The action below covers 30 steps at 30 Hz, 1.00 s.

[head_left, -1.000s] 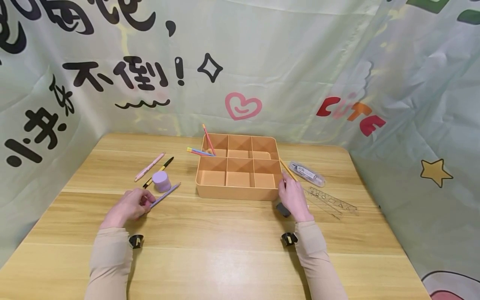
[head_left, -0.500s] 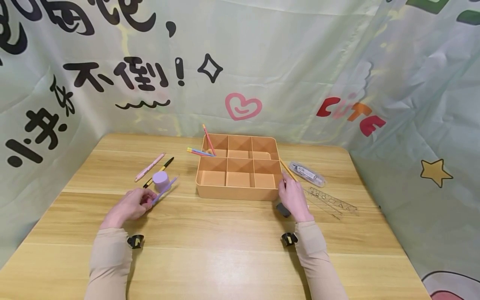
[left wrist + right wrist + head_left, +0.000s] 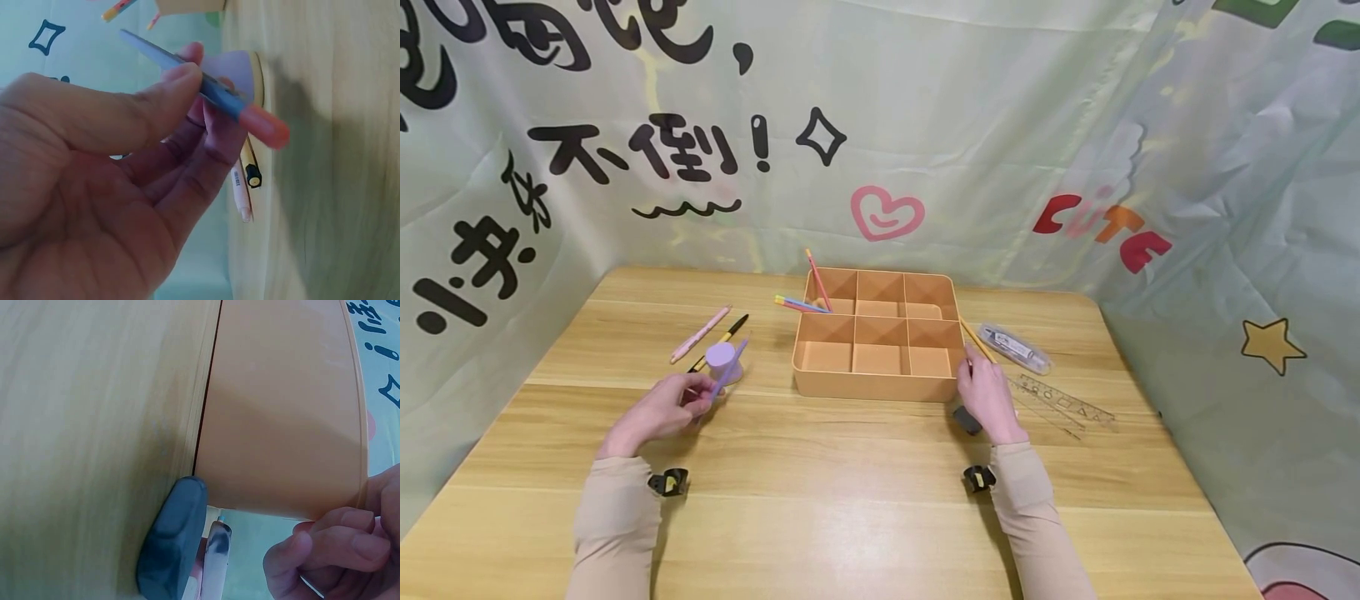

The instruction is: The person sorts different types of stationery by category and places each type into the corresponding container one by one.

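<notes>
My left hand pinches a purple pencil between thumb and fingers, raised off the table. In the left wrist view the pencil looks blue-grey, with an orange-red end near the palm side. Just behind it stands a small lavender round container. My right hand holds the rim at the right front corner of a tan compartment box. The right wrist view shows its curled fingers against the box wall. Several pencils lean in the box's back left compartment, among them a red one.
Left of the box lie a pink pen and a black-and-yellow pen. By the right hand are a dark rounded block, a yellow pencil, a clear oblong case and transparent rulers. Printed cloth hangs behind the table.
My left hand has lifted the purple pencil off the table and swung its far end up and leftward, across the lavender container. The right hand and the box stay put.
</notes>
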Tool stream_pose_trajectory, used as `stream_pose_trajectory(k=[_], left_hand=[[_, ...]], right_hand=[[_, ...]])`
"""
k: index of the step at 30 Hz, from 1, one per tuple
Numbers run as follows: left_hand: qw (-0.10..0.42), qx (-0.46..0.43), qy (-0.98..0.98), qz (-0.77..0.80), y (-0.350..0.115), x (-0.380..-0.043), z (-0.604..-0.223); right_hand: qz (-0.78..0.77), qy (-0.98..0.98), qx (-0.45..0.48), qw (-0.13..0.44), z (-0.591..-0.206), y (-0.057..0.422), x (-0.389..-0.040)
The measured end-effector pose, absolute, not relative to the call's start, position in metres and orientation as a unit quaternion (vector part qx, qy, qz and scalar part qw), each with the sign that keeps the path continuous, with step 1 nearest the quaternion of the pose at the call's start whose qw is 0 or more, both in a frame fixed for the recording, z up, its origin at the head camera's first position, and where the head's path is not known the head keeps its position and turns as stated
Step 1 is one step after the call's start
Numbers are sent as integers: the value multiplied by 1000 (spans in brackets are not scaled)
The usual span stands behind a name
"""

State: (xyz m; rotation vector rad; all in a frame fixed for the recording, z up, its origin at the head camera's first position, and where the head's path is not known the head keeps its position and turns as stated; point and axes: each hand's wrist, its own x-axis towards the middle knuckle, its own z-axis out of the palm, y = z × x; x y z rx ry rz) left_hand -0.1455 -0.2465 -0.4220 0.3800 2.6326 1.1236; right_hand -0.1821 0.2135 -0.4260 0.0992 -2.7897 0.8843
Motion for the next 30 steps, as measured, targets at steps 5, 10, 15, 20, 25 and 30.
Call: stream_pose_trajectory(k=[5, 10, 15, 20, 25, 30], left_hand=[[102, 143, 899, 400, -245, -146, -420], [53, 143, 885, 440, -242, -148, -417], [-18, 135, 865, 483, -237, -151, -417], [-64, 120, 848, 512, -231, -152, -417], [-102, 108, 851, 504, -225, -152, -416], [-156, 64, 834, 526, -218, -155, -413]], right_hand=[[306, -946, 29, 97, -426, 213, -182], [304, -947, 35, 100, -426, 215, -183], [301, -947, 36, 104, -427, 215, -183], [297, -948, 38, 106, -428, 216, -183], [292, -949, 40, 113, -429, 216, -183], [294, -948, 40, 112, -429, 216, -183]])
